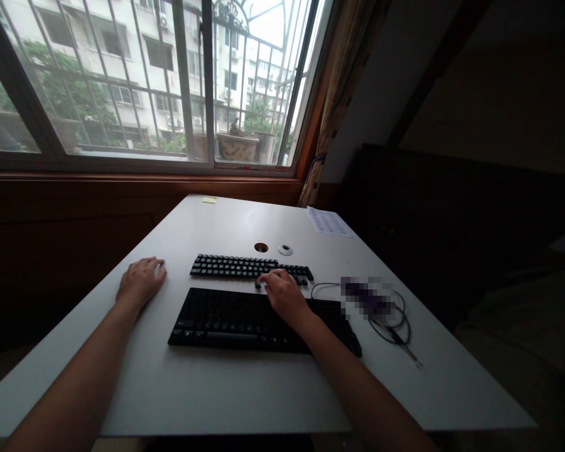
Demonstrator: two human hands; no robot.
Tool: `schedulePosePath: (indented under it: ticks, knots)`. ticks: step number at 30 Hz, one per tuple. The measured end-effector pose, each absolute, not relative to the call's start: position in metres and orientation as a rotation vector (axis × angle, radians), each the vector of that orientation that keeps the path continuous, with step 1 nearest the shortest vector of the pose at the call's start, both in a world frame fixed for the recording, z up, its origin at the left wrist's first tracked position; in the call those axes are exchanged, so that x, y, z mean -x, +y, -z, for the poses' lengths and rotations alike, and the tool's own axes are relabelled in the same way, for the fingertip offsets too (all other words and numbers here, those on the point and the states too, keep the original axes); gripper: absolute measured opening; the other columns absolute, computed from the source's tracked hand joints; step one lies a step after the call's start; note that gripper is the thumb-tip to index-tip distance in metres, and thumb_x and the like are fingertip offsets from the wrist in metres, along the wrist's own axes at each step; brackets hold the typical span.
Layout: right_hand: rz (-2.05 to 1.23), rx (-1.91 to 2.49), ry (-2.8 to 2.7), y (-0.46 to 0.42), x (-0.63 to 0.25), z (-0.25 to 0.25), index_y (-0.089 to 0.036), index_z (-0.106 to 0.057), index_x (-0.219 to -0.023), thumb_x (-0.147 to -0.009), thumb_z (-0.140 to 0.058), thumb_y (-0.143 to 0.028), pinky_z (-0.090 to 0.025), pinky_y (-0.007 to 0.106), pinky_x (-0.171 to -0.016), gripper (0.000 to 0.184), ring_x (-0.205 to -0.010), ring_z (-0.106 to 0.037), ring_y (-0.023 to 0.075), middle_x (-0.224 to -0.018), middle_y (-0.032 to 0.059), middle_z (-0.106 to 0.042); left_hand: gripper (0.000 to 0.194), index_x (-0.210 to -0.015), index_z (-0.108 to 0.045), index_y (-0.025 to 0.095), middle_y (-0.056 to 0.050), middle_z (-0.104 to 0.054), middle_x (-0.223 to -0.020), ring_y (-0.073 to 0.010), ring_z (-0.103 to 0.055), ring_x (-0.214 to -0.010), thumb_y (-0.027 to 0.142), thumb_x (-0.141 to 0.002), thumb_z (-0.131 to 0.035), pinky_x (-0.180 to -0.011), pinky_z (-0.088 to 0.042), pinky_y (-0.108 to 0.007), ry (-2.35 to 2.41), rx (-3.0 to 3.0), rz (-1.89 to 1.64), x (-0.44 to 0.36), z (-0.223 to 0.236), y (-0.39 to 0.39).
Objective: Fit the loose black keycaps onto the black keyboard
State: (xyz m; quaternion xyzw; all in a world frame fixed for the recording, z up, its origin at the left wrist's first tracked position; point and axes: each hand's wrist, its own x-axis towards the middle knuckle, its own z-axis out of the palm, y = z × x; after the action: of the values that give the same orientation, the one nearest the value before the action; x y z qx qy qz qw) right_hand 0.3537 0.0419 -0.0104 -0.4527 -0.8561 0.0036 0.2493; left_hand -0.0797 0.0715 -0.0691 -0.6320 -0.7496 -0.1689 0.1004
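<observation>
My left hand (141, 280) rests on the white table left of the keyboards, its fingers loosely curved and apart, holding nothing. In the middle of the table, my right hand (285, 294) reaches over the back edge of a black keyboard (230, 320). Its thumb and forefinger come together at a small black keycap (258, 285), between the keyboard and the rows behind it. Those rows (230, 266) look like black keycaps laid out side by side in keyboard order. My right hand and forearm hide part of the keyboard and part of the rows.
A cable (398, 336) lies coiled at the right, beside a blurred purple item (367, 296). Behind the keycap rows are a round table hole (261, 247) and a white ring cover (285, 250). Printed paper (329, 222) and yellow sticky notes (209, 200) lie toward the window.
</observation>
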Motion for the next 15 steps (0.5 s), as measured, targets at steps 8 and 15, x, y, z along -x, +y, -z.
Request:
schedulePosePath:
  ticks: [8, 15]
  knots:
    - [-0.046, 1.261, -2.397, 0.062, -0.342, 0.007, -0.026, -0.069, -0.104, -0.088, -0.07, -0.012, -0.042, 0.04, -0.091, 0.021, -0.105, -0.058, 0.025, -0.103, 0.0024, -0.074, 0.051, -0.127, -0.065, 0.02, -0.013, -0.061, -0.139, -0.0312, -0.054, -0.127, 0.047, -0.093, -0.039, -0.108, -0.04, -0.043, -2.205, 1.866, 0.509, 0.08, 0.07, 0.071]
    - [-0.119, 1.295, -2.386, 0.064, -0.339, 0.007, -0.025, -0.069, -0.101, -0.084, -0.074, -0.01, -0.041, 0.041, -0.093, 0.023, -0.107, -0.056, 0.0258, -0.101, 0.0027, -0.074, 0.05, -0.128, -0.063, 0.018, -0.015, -0.059, -0.14, -0.0334, -0.052, -0.128, 0.045, -0.093, -0.039, -0.11, -0.038, -0.048, -2.228, 1.914, 0.54, 0.083, 0.07, 0.073]
